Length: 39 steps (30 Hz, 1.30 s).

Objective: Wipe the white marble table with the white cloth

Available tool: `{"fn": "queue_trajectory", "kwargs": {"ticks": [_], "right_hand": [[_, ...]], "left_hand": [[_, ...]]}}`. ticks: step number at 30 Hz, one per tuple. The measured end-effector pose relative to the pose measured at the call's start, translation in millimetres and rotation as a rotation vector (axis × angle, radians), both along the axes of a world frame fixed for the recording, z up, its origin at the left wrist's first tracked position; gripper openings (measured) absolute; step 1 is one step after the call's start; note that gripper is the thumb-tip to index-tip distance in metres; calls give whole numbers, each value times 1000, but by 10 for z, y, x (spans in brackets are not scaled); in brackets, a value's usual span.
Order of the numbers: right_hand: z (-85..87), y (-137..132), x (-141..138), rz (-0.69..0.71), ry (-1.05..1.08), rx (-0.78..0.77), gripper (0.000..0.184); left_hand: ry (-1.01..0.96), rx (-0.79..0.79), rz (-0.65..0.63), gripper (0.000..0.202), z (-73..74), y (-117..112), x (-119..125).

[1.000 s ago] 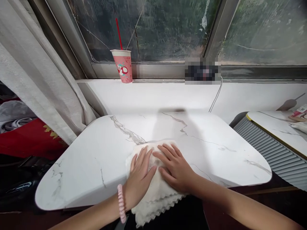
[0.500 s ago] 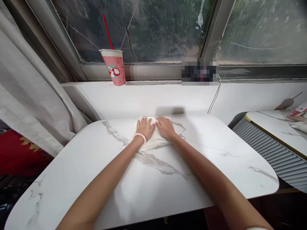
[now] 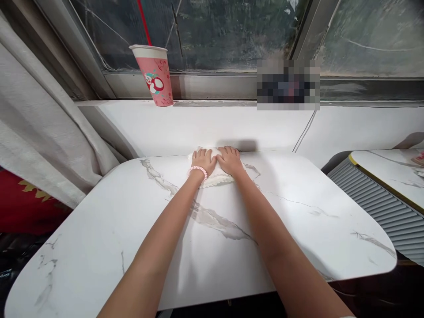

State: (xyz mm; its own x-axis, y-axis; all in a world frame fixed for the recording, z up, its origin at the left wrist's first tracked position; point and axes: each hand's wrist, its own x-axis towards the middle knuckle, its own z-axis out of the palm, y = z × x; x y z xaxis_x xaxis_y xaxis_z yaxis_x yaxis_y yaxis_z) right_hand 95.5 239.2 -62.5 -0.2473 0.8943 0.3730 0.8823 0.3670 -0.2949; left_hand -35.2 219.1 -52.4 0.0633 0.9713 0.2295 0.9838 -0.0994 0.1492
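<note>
A white cloth with a scalloped edge lies bunched at the far edge of a white marble-patterned table, against the wall. My left hand presses flat on its left part, fingers stretched forward; a pink coil band sits on that wrist. Right beside it, my right hand presses flat on the cloth's right part. Both arms reach straight out across the table top. Most of the cloth is hidden under the hands.
A pink paper cup with a red straw stands on the window ledge at the back left. A grey curtain hangs at the left. A cable runs down the wall. A second marble table stands at the right.
Both hands have pushed the cloth from the near edge of the table away to its far edge by the wall. The arms are now fully stretched out.
</note>
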Motion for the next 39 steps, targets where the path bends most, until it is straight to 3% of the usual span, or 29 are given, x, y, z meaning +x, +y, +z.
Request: {"fn": "queue_trajectory", "kwargs": {"ticks": [8, 19, 25, 31, 39], "right_hand": [[-3, -333, 82, 50, 21, 33, 41], [-1, -1553, 565, 90, 17, 17, 43], [-61, -2101, 889, 53, -1, 39, 46], [-74, -2253, 1149, 29, -23, 53, 49], [-77, -1802, 1403, 8, -60, 38, 49]], "left_hand": [[42, 2, 9, 52, -20, -359, 68], [69, 16, -76, 56, -32, -1574, 467], [7, -28, -187, 61, -11, -2000, 703], [-17, -71, -268, 62, 29, -2062, 948], [-9, -118, -259, 62, 42, -1693, 1239]]}}
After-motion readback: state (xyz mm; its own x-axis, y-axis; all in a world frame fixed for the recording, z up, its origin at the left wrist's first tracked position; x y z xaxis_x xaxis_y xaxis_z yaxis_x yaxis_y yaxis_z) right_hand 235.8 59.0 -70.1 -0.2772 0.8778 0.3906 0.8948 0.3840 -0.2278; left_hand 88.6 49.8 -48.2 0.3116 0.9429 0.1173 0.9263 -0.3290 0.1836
